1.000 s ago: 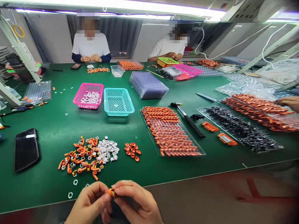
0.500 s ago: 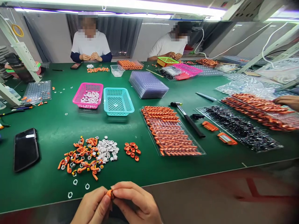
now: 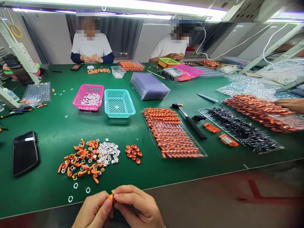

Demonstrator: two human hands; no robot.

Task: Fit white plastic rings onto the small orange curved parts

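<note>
At the table's near edge, my left hand pinches a small orange earbud part between thumb and fingers. My right hand meets it from the other side, its fingertips closed on the same part. Most of the piece is hidden by my fingers. Just beyond lies a pile of orange earbud shells with stems, beside white round caps. A small group of orange oval covers is to their right. A few white rings lie close to my left hand.
Pink basket with white pieces, turquoise basket, stacked clear trays, and a tray of orange earbud parts stand on the green table. A hammer and phone lie there. Two co-workers sit opposite; another person's hand shows at right.
Both hands stay together on the orange part, with only a slight shift of the fingers and the piece. The whole view has moved slightly.
</note>
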